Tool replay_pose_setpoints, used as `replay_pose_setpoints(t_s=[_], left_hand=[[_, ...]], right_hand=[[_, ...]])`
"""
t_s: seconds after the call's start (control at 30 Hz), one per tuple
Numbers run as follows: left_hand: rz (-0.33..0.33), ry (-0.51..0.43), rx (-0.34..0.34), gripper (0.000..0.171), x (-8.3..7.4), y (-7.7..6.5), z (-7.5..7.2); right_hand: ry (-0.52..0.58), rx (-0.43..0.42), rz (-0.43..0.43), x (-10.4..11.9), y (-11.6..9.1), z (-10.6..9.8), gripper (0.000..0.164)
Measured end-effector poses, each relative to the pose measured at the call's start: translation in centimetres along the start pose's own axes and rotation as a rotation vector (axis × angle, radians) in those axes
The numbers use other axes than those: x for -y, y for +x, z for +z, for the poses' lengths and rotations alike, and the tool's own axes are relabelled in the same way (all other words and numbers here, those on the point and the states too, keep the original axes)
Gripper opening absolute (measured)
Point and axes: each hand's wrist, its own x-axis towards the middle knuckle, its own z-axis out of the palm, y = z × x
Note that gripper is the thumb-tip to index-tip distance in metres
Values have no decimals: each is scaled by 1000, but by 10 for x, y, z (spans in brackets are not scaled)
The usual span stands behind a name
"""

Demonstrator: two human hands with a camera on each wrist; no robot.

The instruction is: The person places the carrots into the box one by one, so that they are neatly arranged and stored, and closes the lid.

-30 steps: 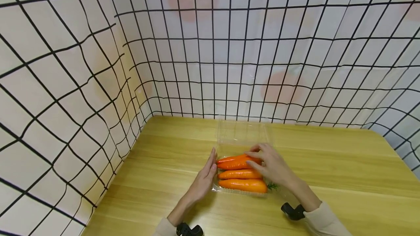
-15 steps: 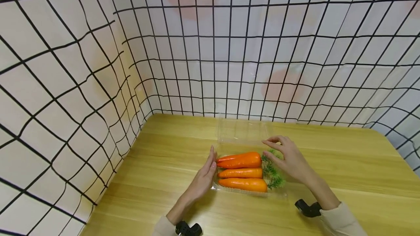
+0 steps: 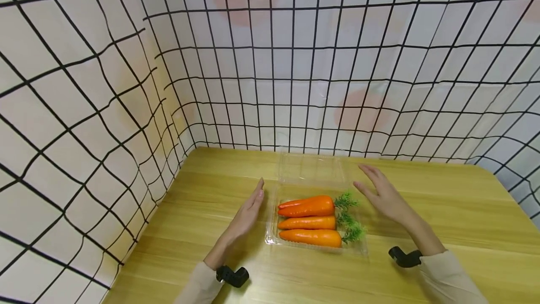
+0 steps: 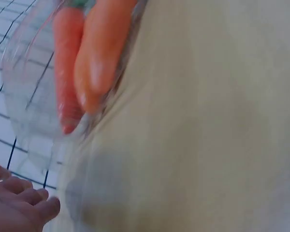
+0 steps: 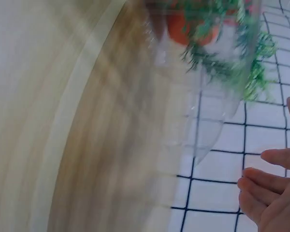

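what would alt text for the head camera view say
Three orange carrots with green tops lie side by side in a clear plastic container on a wooden table. The left hand and right hand, fingers straight, flank the container without touching it, and its open lid stands behind.

Wooden table (image 3: 443,210) under clear carrot tray (image 3: 274,237)

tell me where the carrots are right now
In the head view, three carrots lie in a clear plastic tray mid-table, between the open left hand and right hand.

carrots (image 4: 87,63) and clear box (image 5: 217,96) motion-blurred
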Motion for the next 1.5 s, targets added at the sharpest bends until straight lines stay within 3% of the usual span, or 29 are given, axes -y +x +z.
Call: replay_pose_setpoints(t_s=[0.27,0.53,0.97,1.3,1.5], left_hand=[[-42,-133,44,63,3,23,-15],[-65,-327,88,65,4,48,-25],[-130,-588,153,66,7,78,-14],[-171,-669,200,66,3,88,-7],[-170,-650,212,66,0,92,-7]], right_hand=[[156,73,132,-17,10,-2,71],[396,153,147,-27,22,3,75],[598,205,208,-35,41,18,86],[687,241,252,-35,47,24,87],[690,251,263,-31,48,25,86]])
